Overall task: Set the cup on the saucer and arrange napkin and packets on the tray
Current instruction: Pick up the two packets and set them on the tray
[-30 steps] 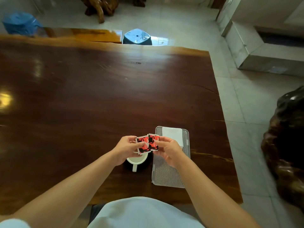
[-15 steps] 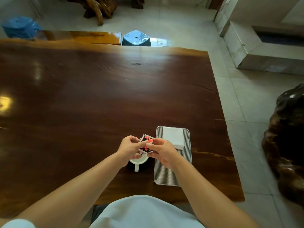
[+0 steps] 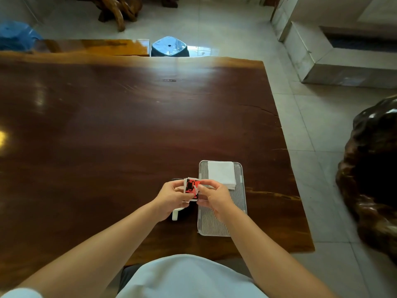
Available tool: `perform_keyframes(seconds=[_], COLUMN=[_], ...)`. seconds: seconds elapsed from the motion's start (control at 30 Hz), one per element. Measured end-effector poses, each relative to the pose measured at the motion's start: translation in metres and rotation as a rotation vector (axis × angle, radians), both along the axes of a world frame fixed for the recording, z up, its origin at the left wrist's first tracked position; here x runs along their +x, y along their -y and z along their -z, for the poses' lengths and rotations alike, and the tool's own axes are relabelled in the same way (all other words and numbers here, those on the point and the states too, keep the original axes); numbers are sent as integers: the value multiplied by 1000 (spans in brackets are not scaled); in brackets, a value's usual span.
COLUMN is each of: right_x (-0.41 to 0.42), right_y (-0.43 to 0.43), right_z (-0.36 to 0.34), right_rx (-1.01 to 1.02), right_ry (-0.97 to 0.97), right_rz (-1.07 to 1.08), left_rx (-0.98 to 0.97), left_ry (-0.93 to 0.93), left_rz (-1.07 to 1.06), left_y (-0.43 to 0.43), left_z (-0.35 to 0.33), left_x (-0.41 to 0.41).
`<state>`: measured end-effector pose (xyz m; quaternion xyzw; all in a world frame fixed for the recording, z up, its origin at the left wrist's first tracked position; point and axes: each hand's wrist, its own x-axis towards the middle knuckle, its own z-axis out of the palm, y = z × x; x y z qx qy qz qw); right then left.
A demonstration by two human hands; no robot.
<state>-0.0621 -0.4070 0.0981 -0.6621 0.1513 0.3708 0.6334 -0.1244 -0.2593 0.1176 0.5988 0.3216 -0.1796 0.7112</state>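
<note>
While the napkin [image 3: 221,174] lies at the far end of the tray [image 3: 211,224], left hand [image 3: 171,197] and right hand [image 3: 216,197] hold the red packets [image 3: 191,188]. Both hands' fingers [image 3: 207,187] pinch them.

Large dark brown wooden table [image 3: 129,125], glossy, with a light uneven far edge and a crack near its right side. Beyond the far edge: a polished orange-brown wooden bench [image 3: 96,46], a blue stool [image 3: 169,47] just beside its right end, a blue covered object [image 3: 17,36] at far left, and a gnarled root-wood piece [image 3: 117,9]. Pale tiled floor [image 3: 318,136]; stepped pale stone block [image 3: 335,61] upper right; dark glossy burl mass [image 3: 373,179] at right edge.
</note>
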Motion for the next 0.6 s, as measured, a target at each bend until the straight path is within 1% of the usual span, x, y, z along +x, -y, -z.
perform_keyframes(seconds=[0.1, 0.23, 0.33, 0.4, 0.47, 0.6], right_x=[0, -2, -4, -5, -6, -7], right_y=[4, 9, 14, 18, 22, 31], right_z=[2, -1, -1, 0, 2, 5], right_rx=[37, 216, 241, 236, 219, 192], right_ry=[-34, -198, -261, -264, -251, -215], right_rz=[37, 153, 165, 141, 128, 126], left_rx=[103, 257, 495, 607, 619, 549], left_ry=[105, 144, 175, 186, 169, 107], left_rz=[85, 121, 200, 242, 269, 281], left_y=[9, 23, 29, 33, 34, 33], left_z=[-2, -2, -2, -2, -1, 6], left_x=[5, 13, 14, 16, 18, 18])
